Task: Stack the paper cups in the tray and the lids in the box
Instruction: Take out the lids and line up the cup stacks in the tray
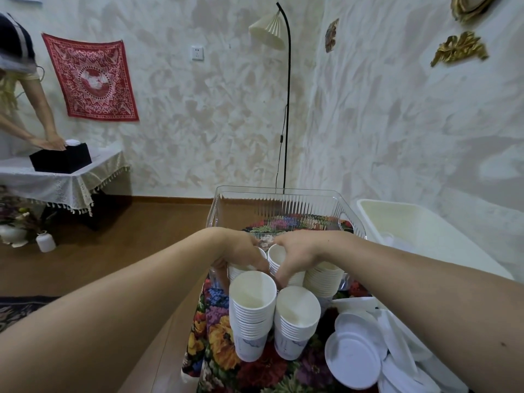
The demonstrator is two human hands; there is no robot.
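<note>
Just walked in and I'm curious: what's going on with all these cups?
A person is sorting paper cups at a table with a flowery cloth. The left hand and the right hand each grip a stack of cups near the edge of a clear ribbed tray, whose far part holds nothing visible. Two more cup stacks stand upright closer by, another beside the right wrist. White lids lie loose on the right, and a white box sits behind them.

Our left hand [241, 251] and right hand [303, 253] each grip a cup stack [279, 260] at the clear tray's [283, 199] near edge; loose lids [354, 355] lie by the counter's [221, 344] right edge.
</note>
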